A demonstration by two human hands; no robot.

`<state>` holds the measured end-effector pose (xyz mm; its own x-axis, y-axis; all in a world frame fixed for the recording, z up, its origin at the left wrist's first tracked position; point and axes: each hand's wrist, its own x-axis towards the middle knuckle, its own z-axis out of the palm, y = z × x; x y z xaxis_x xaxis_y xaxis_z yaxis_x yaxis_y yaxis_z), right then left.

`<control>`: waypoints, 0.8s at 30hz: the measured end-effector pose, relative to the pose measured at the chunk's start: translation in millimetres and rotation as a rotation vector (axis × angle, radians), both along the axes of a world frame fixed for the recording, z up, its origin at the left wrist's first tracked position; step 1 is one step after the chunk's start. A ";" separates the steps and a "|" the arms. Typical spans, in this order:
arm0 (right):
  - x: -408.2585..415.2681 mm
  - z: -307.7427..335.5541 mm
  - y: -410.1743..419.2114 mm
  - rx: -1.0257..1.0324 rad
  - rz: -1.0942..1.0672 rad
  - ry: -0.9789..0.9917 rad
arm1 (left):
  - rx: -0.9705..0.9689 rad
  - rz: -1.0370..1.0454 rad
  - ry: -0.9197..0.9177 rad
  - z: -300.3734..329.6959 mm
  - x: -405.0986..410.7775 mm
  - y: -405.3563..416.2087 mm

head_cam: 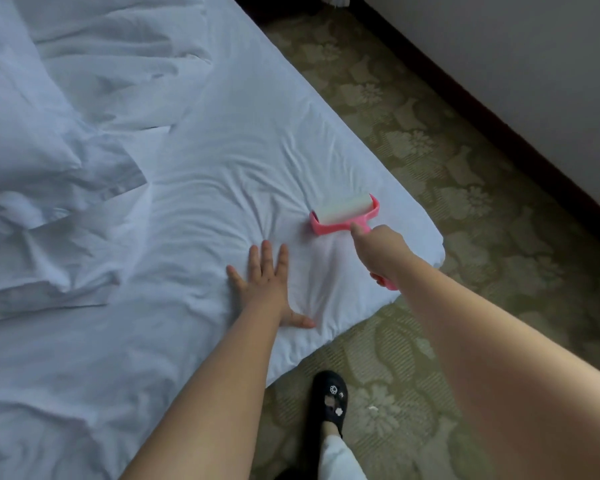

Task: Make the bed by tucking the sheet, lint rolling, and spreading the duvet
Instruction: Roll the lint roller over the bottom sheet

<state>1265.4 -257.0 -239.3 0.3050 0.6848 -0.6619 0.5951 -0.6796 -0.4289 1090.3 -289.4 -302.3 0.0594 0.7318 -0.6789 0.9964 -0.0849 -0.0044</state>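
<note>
A pink lint roller (343, 214) lies with its pale roll pressed on the white sheet (243, 157) near the bed's corner. My right hand (378, 251) grips its pink handle, whose end sticks out below my wrist. My left hand (267, 285) lies flat on the sheet just left of the roller, fingers spread and straight. The sheet is creased around both hands. The white duvet (49, 140) is bunched in a heap on the left side of the bed.
A patterned green carpet (465, 202) runs along the bed's right side up to a dark skirting board and pale wall (551, 81). My foot in a black slipper (329, 400) stands on the carpet by the bed's near edge.
</note>
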 end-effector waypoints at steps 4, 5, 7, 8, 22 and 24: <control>14.4 -3.6 -40.0 -0.015 0.000 -0.008 | 0.015 0.004 0.021 3.0 3.9 -19.6; 18.2 -5.1 -47.0 -0.028 0.011 -0.019 | 0.017 0.015 0.019 3.8 5.8 -21.6; 23.9 -10.2 -58.2 -0.039 0.036 -0.030 | 0.012 0.039 0.016 4.6 9.4 -23.1; 25.2 -13.7 -62.5 -0.034 0.043 -0.027 | 0.006 0.048 0.015 4.2 10.6 -23.3; 12.7 -15.4 21.8 0.093 0.143 0.105 | -0.069 0.238 -0.010 -2.5 33.9 34.9; 9.7 -13.8 45.5 0.095 0.157 0.131 | -0.075 0.306 -0.031 -2.1 35.6 55.3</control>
